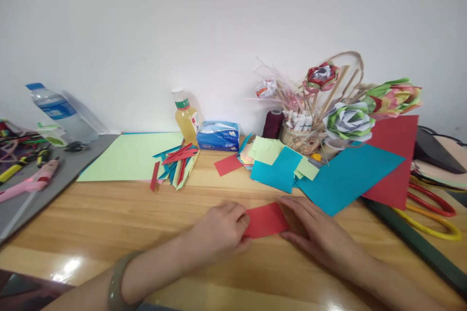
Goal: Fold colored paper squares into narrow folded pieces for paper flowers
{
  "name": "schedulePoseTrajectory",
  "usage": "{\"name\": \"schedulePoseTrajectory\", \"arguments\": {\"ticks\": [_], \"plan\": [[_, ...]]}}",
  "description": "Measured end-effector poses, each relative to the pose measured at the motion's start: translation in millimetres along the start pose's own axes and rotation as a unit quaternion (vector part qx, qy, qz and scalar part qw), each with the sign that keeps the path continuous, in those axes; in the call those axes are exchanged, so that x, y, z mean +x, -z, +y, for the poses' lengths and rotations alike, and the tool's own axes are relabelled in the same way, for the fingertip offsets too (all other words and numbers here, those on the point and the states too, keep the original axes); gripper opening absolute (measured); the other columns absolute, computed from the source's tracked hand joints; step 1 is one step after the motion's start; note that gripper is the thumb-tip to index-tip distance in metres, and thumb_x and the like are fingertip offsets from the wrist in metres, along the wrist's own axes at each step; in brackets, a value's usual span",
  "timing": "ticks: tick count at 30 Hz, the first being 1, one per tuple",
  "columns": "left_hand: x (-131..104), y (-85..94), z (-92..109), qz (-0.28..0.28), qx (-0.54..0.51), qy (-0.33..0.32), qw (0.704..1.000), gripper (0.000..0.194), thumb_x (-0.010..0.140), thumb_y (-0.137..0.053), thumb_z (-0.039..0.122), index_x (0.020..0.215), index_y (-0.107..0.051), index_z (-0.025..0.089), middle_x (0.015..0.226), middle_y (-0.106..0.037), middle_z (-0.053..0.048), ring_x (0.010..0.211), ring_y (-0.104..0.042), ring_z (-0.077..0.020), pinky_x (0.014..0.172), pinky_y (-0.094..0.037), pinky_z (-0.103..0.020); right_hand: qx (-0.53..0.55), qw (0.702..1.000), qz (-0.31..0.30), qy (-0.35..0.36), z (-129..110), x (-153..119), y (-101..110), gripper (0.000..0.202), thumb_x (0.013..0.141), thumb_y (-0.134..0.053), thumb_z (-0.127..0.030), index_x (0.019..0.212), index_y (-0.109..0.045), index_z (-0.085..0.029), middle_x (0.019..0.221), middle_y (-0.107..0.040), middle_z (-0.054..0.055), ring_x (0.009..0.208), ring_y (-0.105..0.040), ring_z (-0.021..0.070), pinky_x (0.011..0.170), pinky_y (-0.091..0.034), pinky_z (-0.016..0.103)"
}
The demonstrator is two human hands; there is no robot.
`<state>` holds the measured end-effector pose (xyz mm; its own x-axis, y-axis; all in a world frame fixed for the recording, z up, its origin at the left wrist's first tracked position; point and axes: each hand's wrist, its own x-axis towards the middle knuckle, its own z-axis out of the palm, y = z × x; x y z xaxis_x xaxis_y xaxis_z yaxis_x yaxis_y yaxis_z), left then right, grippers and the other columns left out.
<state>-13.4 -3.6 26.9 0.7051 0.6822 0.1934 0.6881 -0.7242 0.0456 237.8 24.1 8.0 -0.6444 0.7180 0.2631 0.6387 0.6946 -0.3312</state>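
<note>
Left hand (223, 226) pinches red paper (266, 220); right hand (318, 229) spread at edge; blue pack (218, 136), print blurred.

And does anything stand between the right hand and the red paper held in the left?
Nothing visible does: the right hand is at the right edge of the red paper; the left hand holds its opposite end.
</note>
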Motion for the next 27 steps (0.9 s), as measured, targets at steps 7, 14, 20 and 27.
{"name": "schedulePoseTrajectory", "arguments": {"ticks": [7, 14, 20, 27], "plan": [[-6, -9.5, 4, 0.074, 0.021, -0.025, 0.997, 0.02, 0.085, -0.045, 0.018, 0.082, -0.063, 0.011, 0.072, -0.063, -0.008, 0.068, -0.062, -0.021, 0.061, -0.053, -0.032, 0.001, 0.996, 0.011, 0.083, -2, 9, 5, 0.017, 0.088, -0.053, -0.023, 0.104, -0.056, -0.02, 0.103, -0.066, 0.007, 0.1, -0.06, 0.0204, 0.085, -0.049, 0.038], [-7, -8.1, 6, 0.065, -0.034, 0.032, 0.997, 0.03, 0.087, -0.054, 0.04, 0.078, -0.065, 0.014, 0.075, -0.064, -0.007, 0.072, -0.06, -0.0216, 0.061, -0.051, -0.032, 0.011, 0.997, 0.0, 0.083, -5, 15, 6, 0.018, 0.093, -0.044, -0.021, 0.089, -0.061, -0.02, 0.091, -0.066, 0.005, 0.087, -0.061, 0.0184, 0.079, -0.049, 0.036], [-2, -11.2, -3, 0.062, -0.2, 0.17, 0.963, 0.018, 0.086, -0.058, 0.025, 0.074, -0.07, 0.02, 0.07, -0.065, -0.002, 0.069, -0.058, -0.0166, 0.063, -0.047, -0.026, 0.129, 0.989, -0.06, -0.039, -3, 22, 8, 0.017, 0.092, -0.044, -0.028, 0.087, -0.06, -0.022, 0.091, -0.064, 0.004, 0.087, -0.059, 0.0181, 0.074, -0.048, 0.032], [7, -7.2, -10, -0.004, -0.266, 0.264, 0.927, 0.012, 0.081, -0.062, 0.023, 0.074, -0.071, 0.022, 0.068, -0.069, 0.001, 0.065, -0.062, -0.0164, 0.062, -0.045, -0.026, 0.121, 0.975, -0.047, -0.178, -10, 25, 0, 0.02, 0.088, -0.048, -0.031, 0.07, -0.05, -0.022, 0.066, -0.057, 0.0, 0.06, -0.055, 0.015, 0.053, -0.043, 0.026]]}}
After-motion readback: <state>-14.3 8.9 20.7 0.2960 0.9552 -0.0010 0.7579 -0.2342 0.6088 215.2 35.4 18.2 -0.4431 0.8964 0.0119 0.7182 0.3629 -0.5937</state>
